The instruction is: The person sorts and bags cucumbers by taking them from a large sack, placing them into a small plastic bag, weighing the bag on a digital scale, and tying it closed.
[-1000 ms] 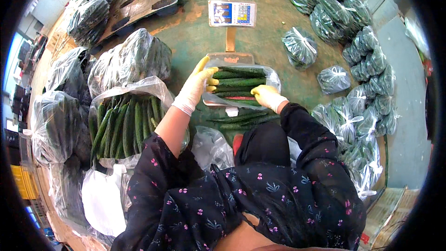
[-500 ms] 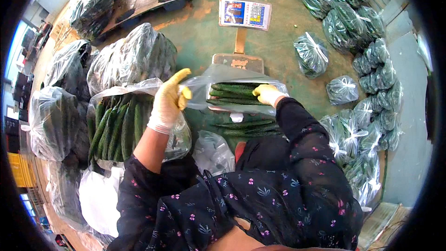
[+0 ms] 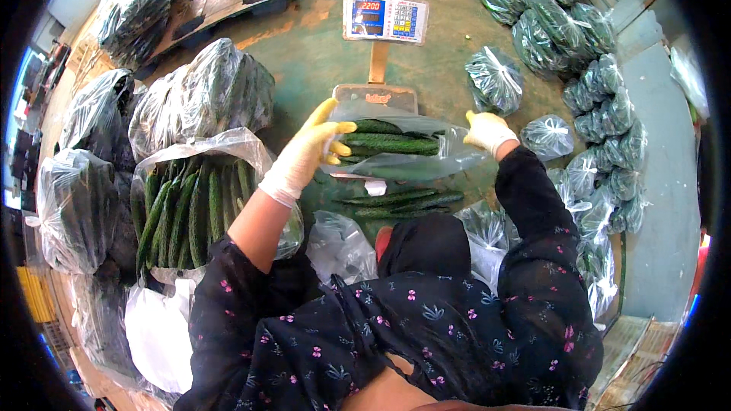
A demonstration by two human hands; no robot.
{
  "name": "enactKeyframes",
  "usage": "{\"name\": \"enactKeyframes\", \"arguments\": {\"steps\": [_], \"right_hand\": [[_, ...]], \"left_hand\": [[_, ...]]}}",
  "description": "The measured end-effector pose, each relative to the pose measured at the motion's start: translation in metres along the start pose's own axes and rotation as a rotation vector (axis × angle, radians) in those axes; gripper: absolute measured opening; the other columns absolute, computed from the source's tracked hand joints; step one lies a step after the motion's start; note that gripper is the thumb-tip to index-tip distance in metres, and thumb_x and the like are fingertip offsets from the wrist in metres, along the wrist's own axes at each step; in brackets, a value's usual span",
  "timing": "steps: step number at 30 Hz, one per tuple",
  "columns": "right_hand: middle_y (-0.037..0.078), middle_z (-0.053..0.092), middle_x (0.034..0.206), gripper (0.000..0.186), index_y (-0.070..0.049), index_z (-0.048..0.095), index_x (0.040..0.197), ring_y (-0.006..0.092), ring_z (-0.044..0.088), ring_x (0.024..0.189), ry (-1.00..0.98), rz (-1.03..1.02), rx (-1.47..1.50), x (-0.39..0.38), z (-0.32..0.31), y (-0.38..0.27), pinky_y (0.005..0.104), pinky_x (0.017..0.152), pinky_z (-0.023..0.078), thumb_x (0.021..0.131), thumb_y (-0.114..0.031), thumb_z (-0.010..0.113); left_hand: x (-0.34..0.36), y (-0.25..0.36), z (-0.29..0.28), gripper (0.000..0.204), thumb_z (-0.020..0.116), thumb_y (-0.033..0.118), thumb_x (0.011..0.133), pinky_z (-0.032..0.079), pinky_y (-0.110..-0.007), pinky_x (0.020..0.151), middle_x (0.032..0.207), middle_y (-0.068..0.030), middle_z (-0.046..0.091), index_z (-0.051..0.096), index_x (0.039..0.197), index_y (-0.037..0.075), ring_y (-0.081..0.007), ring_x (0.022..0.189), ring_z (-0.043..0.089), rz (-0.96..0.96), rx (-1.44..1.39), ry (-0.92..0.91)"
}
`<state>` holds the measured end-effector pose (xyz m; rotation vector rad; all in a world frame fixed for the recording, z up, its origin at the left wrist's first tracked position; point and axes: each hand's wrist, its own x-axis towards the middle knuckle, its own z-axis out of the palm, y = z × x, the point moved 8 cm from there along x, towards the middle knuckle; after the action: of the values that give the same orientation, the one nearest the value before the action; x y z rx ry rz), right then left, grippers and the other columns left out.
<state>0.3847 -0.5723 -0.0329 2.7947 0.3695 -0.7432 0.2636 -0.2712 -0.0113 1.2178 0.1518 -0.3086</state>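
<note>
Bag: clear plastic bag (image 3: 403, 154), held up over the scale (image 3: 375, 97), its mouth stretched wide between both hands.
Bag contents: several dark green cucumbers (image 3: 390, 141) lying lengthwise, side by side.
Left hand: left hand (image 3: 308, 154) in a pale yellow glove, fingers curled shut on the bag's left edge, forefinger sticking up.
Right hand: right hand (image 3: 488, 132), gloved the same, closed on the bag's right edge.
Bag and grip: the cucumbers lie in the sag between the two hands, nearer the left one; the grips are on the film only, not on the cucumbers.
Loose cucumbers: a few more (image 3: 400, 202) on the green floor (image 3: 304, 53) just below the bag, in front of the person's knees.
Sack: large open sack (image 3: 199, 198) to the left, packed with cucumbers standing on end, touching the left forearm.
Tied bags: many filled, knotted bags (image 3: 579, 53) in a row along the right; bulkier filled sacks (image 3: 198, 91) piled at the left.
Display: scale's display head (image 3: 384, 17) on a post beyond the platform.
</note>
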Motion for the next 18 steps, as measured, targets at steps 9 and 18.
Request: {"name": "enactKeyframes", "arguments": {"steps": [9, 18], "right_hand": [[0.014, 0.063, 0.096, 0.028, -0.011, 0.064, 0.101, 0.0310, 0.059, 0.094, 0.488, -0.361, 0.328, -0.049, -0.007, -0.058, 0.0414, 0.082, 0.047, 0.079, -0.025, 0.056], [0.013, 0.064, 0.099, 0.027, -0.013, 0.065, 0.103, 0.0323, 0.060, 0.094, 0.285, -0.482, 0.489, 0.030, 0.049, -0.130, 0.0401, 0.082, 0.047, 0.079, -0.019, 0.054]], "left_hand": [[0.017, -0.011, 0.007, 0.069, 0.055, 0.027, 0.085, 0.049, -0.031, 0.069, 0.118, -0.0128, 0.055, 0.020, 0.142, 0.012, -0.0204, 0.083, 0.060, 0.029, -0.128, 0.004], [0.015, -0.025, 0.000, 0.061, 0.051, 0.016, 0.087, 0.047, -0.031, 0.079, 0.105, -0.0180, 0.061, 0.024, 0.140, 0.001, -0.0200, 0.084, 0.060, 0.078, -0.096, 0.092]]}}
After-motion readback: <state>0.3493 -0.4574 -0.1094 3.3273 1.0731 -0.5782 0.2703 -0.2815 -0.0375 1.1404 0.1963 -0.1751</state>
